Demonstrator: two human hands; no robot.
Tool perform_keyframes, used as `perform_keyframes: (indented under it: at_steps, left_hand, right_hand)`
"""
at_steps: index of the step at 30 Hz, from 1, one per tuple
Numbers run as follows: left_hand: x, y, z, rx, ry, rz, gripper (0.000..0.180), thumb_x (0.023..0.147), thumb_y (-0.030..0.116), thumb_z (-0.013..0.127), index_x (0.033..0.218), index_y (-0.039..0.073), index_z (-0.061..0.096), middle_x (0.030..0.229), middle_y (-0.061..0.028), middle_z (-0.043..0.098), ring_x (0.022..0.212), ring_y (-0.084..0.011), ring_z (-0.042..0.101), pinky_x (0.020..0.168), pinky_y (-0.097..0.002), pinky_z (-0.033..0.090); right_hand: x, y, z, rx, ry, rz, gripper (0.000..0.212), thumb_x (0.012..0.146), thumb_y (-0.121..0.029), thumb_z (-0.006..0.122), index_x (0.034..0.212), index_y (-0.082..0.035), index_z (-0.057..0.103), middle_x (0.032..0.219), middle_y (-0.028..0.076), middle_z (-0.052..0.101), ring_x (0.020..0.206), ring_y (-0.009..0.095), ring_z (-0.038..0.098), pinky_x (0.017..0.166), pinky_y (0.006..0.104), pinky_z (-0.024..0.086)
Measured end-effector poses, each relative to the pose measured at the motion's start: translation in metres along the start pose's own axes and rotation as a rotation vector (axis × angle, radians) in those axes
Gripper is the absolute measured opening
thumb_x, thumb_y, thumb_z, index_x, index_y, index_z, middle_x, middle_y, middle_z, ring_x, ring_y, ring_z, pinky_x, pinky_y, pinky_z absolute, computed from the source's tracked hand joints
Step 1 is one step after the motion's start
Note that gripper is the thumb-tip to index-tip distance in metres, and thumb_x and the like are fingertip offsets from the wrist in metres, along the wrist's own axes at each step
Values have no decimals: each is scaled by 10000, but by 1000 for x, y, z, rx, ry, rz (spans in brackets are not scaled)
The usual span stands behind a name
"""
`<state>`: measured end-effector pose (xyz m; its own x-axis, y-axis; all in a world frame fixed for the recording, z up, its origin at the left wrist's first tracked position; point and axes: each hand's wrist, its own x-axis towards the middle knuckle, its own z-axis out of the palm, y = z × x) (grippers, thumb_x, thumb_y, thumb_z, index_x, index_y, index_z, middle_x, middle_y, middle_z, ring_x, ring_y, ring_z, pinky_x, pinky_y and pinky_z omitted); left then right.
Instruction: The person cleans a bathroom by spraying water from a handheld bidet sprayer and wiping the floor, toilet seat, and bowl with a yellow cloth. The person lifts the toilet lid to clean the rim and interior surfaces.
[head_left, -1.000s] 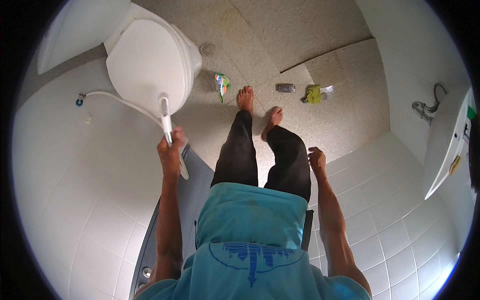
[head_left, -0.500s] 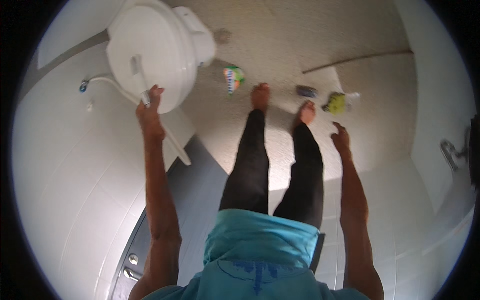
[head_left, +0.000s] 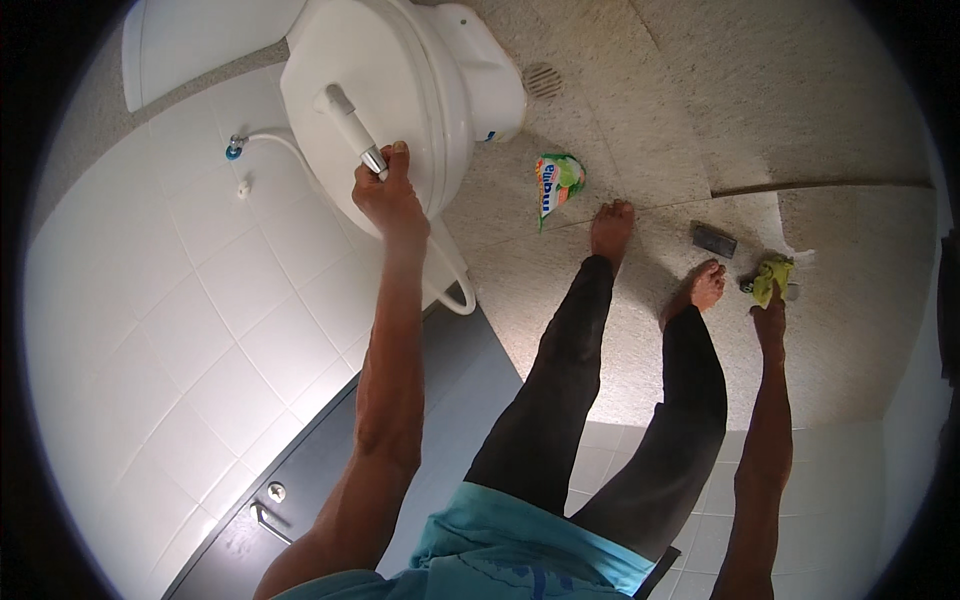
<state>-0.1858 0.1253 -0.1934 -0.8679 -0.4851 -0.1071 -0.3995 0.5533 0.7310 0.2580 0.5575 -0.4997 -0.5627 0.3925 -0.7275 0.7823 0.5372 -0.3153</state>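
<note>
- The left hand [head_left: 392, 208] was closed around the lower end of the white sprayer [head_left: 352, 122], thumb along its metal collar.
- The sprayer slanted up and to the left, its head in front of the closed toilet lid [head_left: 375, 50].
- Its hose [head_left: 464, 288] looped below the hand; the upper end met a valve [head_left: 235, 148] on the tiled wall.
- The right hand [head_left: 769, 322] reached down to the floor [head_left: 650, 130], fingers touching the crumpled green cloth [head_left: 771, 274]; whether they had closed on it, I could not tell.
- Something small and dark lay at the cloth's left edge, too small to tell.
- A dark block [head_left: 714, 240] lay left of the cloth, just beside the right foot [head_left: 708, 286].
- A green and white pouch [head_left: 557, 186] lay near the left foot [head_left: 612, 230], below the drain [head_left: 543, 80].
</note>
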Motion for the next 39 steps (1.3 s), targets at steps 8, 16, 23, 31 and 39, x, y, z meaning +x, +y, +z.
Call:
perform_keyframes:
  at_steps: [8,16,23,31,39]
  left_hand:
    - [12,-27,1,318,-6,324,236,961,207,687,957,9,560,781,-34,537,706,-123,467,636,-319,420]
    - [28,-14,-11,343,15,274,282,966,210,643,1139,-10,673,813,-67,644,655,-146,618,525,-302,494]
    - [54,-35,-10,687,198,403,264,938,233,691,1012,-20,706,790,-92,645,608,-145,575,538,-335,477]
    - [58,-33,-17,522,50,367,396,868,298,775,1054,-32,661,820,-50,603,711,-143,537,670,-317,476]
    - [60,-23,-19,339,21,273,518,832,336,807,1157,-18,613,849,-45,596,751,-148,543,680,-328,473]
  right_hand:
    - [53,48,22,180,135,29,891,764,-172,717,1549,-94,304,1232,218,667,1163,380,638,928,458,527]
    - [82,38,49,-93,187,279,808,800,-406,776,1416,-55,388,1187,299,600,1077,459,638,882,506,541]
    - [93,30,40,-251,284,288,513,839,-320,725,1234,-77,505,1102,230,638,1017,431,660,842,497,547]
    - [20,0,-41,1124,-56,167,300,834,-148,570,1102,-39,649,981,81,710,883,200,672,790,379,547]
    - [-14,-91,-148,1454,-407,77,628,778,-339,703,1290,4,581,1211,119,655,1103,269,638,1000,406,500]
